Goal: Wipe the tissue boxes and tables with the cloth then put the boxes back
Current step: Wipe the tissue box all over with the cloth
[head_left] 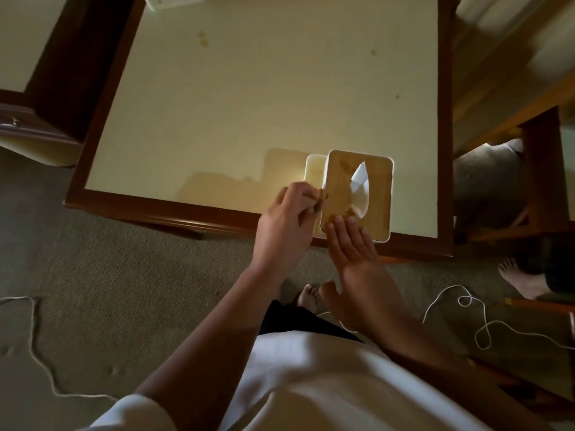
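- Both hands are on the one job: the left hand [286, 225] is curled, fingertips bunched against the left edge of the tissue box [361, 194], and looks to be pinching that edge. Something small and brown sits at the fingertips; it may be the lid's rim or a scrap of cloth, and I cannot tell which.
- Her or his right hand [351, 247] lies flat and open, fingers [340, 227] straight, resting on the near end of the wooden lid [342, 178]. It grips nothing; I'd guess it presses down so the box doesn't slide while the other hand works the side.
- That box stands at the near right corner of the table [249, 104], close to the dark wooden rim, with a white tissue [361, 181] poking up through the slot. Keeping it near the edge puts it within easy reach of someone standing.
- No cloth shows plainly anywhere, so I'd judge this to be either the box being wiped along its side or it being squared back into place.
- Brownish spots [202, 38] mark the far part of the tabletop, so the table looks to want more wiping.
- A white thing [172, 0] sits cut off at the table's far edge; it may be another box, but too little shows.
- On the carpet [124, 275] a white cord [466, 303] loops near the feet, a snag to mind when stepping round. Someone else's bare foot [518, 279] is at the right.
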